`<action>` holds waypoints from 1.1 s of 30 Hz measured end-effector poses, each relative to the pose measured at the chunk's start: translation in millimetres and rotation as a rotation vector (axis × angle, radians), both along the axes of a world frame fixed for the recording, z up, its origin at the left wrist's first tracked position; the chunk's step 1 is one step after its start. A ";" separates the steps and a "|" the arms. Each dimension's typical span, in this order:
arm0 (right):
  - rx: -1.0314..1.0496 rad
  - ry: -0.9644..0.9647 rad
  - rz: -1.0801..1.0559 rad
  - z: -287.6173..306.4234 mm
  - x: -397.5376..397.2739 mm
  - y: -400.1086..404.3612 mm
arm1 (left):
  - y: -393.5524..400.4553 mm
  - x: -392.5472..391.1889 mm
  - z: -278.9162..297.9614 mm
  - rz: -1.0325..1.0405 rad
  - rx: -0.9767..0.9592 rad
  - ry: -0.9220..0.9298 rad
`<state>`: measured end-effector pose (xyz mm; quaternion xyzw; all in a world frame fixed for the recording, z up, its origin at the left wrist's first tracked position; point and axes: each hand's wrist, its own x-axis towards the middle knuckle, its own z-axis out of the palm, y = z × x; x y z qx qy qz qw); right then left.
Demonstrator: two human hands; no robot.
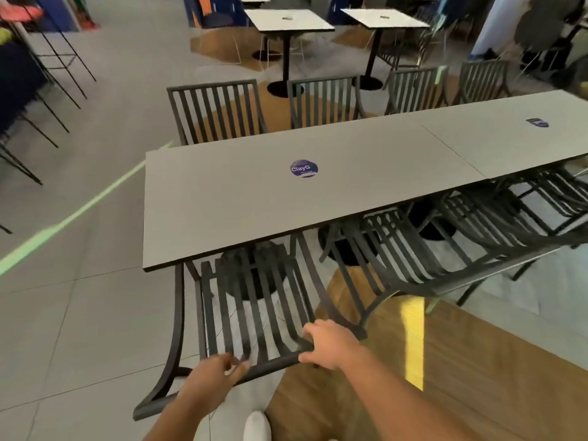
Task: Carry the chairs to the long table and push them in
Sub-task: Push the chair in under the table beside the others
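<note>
A dark slatted metal chair (pixel 254 300) stands at the near left end of the long grey table (pixel 254 198), its seat partly under the tabletop. My left hand (pixel 216 374) is at the top rail of the chair back, fingers curled by the bar. My right hand (pixel 327 342) grips the same rail further right, thumb under the bar. More matching chairs (pixel 407 249) sit pushed under the near side to the right. Several chairs (pixel 216 113) line the far side.
Small white square tables (pixel 286 20) on black pedestals stand beyond the long table. Tall wire stools (pixel 47 58) line the left. My white shoe (pixel 257 424) is on the floor below the chair. A person (pixel 541 27) stands at the far right.
</note>
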<state>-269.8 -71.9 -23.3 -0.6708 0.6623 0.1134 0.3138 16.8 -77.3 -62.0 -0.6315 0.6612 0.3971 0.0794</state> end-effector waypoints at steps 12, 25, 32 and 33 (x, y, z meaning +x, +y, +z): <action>0.159 0.107 0.137 -47.5 35.7 -13.7 | -9.7 45.4 -9.3 -0.079 0.154 0.052; 0.096 0.289 0.183 -62.4 26.4 -11.1 | -8.1 45.5 -32.1 -0.279 0.081 -0.244; 0.080 0.318 0.197 -63.3 27.2 -7.3 | -5.5 41.8 -42.2 -0.332 0.043 -0.262; 0.082 0.317 0.197 -63.5 26.7 -6.4 | -4.7 40.9 -43.0 -0.333 0.040 -0.263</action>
